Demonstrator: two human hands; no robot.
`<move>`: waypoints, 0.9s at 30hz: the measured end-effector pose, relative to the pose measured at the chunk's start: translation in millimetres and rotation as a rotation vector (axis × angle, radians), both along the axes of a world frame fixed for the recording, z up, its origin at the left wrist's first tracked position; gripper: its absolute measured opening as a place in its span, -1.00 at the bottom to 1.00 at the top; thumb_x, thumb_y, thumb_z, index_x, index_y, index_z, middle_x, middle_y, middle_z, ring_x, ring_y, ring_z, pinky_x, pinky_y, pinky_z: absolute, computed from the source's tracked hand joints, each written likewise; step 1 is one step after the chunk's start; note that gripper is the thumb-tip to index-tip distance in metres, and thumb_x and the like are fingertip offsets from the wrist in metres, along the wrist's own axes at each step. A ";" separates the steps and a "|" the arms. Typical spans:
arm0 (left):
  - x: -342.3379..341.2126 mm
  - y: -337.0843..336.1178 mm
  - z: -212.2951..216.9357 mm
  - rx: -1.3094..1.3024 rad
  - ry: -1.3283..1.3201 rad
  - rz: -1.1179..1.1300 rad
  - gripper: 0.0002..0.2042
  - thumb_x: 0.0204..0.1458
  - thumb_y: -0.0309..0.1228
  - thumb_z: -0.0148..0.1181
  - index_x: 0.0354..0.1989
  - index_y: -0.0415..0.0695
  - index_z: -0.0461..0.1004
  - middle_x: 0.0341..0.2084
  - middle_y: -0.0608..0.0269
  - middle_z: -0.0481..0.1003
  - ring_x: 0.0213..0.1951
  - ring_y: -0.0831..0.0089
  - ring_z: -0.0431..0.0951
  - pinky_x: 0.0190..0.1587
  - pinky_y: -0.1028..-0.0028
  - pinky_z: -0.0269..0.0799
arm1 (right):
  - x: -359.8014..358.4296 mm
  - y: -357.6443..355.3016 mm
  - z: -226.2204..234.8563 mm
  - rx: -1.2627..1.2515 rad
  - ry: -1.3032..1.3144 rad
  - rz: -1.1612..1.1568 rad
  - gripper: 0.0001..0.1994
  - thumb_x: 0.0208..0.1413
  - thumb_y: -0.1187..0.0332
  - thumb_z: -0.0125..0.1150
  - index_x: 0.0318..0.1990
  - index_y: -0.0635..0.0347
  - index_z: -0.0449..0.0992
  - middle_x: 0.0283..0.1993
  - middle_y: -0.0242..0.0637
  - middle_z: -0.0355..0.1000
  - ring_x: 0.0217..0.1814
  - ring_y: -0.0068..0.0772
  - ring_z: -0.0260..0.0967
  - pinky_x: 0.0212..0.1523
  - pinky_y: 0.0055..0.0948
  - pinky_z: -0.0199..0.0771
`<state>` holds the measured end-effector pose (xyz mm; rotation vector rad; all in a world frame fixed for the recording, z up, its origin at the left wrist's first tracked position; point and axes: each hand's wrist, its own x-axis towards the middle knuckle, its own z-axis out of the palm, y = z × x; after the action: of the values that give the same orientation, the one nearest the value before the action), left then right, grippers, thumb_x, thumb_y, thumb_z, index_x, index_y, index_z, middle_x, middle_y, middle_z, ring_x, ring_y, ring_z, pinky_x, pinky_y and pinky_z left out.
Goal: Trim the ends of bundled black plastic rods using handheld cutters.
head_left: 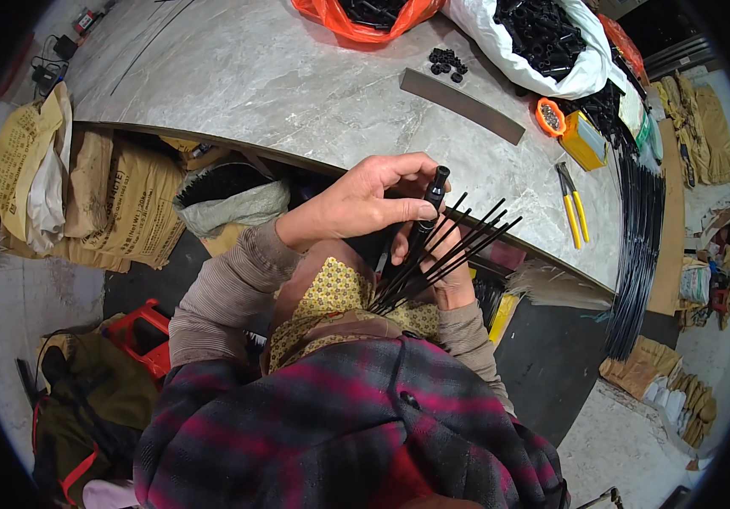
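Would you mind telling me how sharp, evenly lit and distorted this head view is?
Head view: strong fisheye, the table edge bows and dark corners vignette; lighting soft and even; left hand and black rods sharp, only the rim softens.

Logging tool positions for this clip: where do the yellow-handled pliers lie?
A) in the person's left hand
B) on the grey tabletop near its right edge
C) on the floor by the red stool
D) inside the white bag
B: the yellow-handled pliers lie flat on the grey tabletop, below the yellow box, untouched by either hand.
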<state>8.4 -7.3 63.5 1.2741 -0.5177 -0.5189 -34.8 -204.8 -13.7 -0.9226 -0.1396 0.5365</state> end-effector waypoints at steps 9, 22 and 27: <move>16.8 -8.3 -1.1 -0.020 -0.018 -0.028 -0.73 0.08 -0.50 0.29 -0.06 -0.26 0.45 -0.21 0.34 0.49 -0.15 0.62 0.46 -0.02 0.54 0.41 | 1.0 -6.6 -5.7 0.005 -0.016 -0.009 -0.46 0.13 -0.04 0.30 -0.07 0.31 0.38 -0.37 -0.18 0.47 -0.35 -0.31 0.52 -0.32 -0.38 0.61; 16.7 -11.5 -1.0 -0.024 0.112 -0.050 -0.67 0.02 -0.49 0.37 -0.04 -0.30 0.49 -0.23 0.37 0.49 -0.16 0.61 0.47 -0.01 0.55 0.40 | -1.6 -10.8 -5.4 0.025 -0.068 -0.032 -0.48 0.19 0.02 0.23 0.04 0.32 0.35 -0.36 -0.15 0.47 -0.34 -0.30 0.51 -0.29 -0.34 0.63; 18.8 -17.1 -5.9 -0.048 0.078 -0.061 -0.65 0.02 -0.49 0.37 -0.01 -0.31 0.49 -0.23 0.36 0.49 -0.16 0.62 0.47 -0.02 0.56 0.40 | -4.2 -1.7 2.0 -0.012 -0.037 -0.159 -0.59 0.12 0.10 0.31 -0.09 0.23 0.36 -0.51 -0.17 0.40 -0.52 -0.27 0.42 -0.48 -0.38 0.51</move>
<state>27.1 -24.4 57.6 1.1908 -0.5016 -0.6013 -39.0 -206.6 -11.7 -0.9471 -0.0953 0.3736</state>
